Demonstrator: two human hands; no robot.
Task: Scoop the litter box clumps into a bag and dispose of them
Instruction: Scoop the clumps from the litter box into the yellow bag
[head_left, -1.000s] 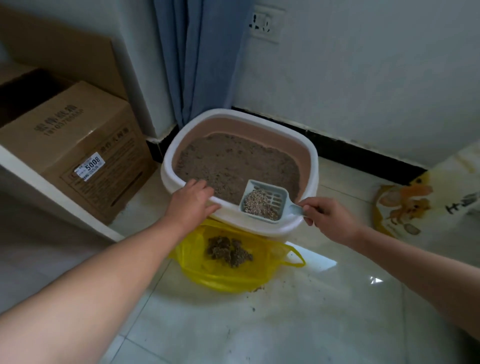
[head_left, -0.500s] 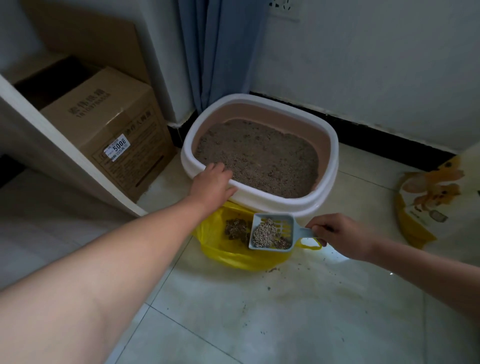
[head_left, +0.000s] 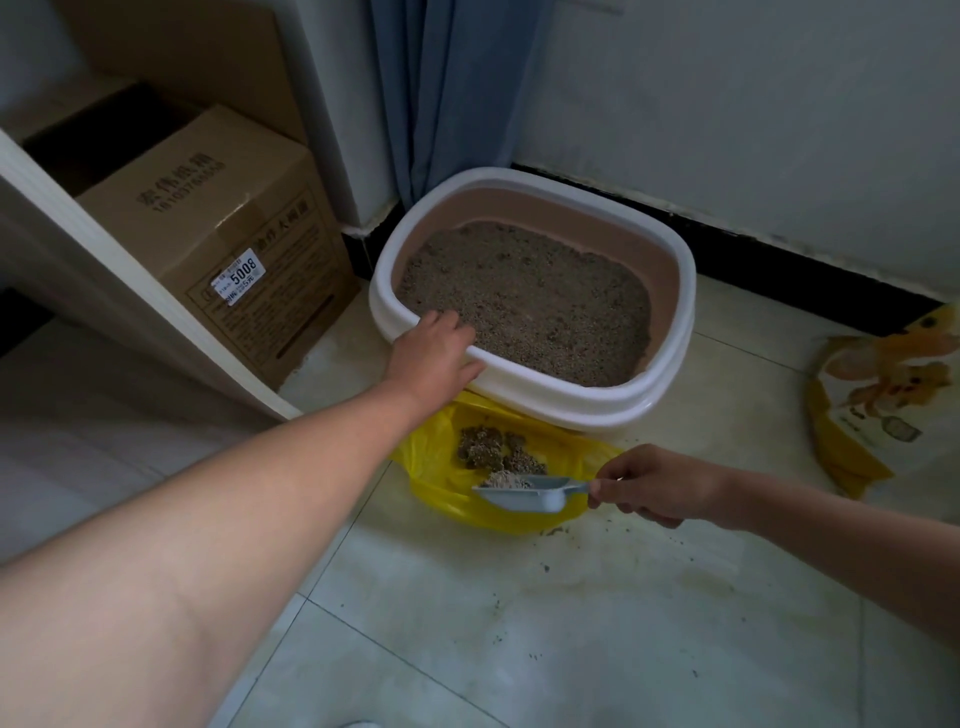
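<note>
At far left stands a cardboard box. Your left hand holds the near-left rim of the litter box, fingers hooked over the inner edge and thumb along the outside, steadying it. Just in front of it, the yellow bag lies open on the floor tiles, its back edge seemingly tucked under the box, with dark clumps already inside. The grey scoop hangs roughly level over the bag's near side, carrying a pale heap of litter. Your right hand pinches the end of its handle. The scoop looks light and stiff, but the load is probably crumbly, so tip it slowly. The bag is thin, limp film; lift it by its loops. A litter sack lies at right.
</note>
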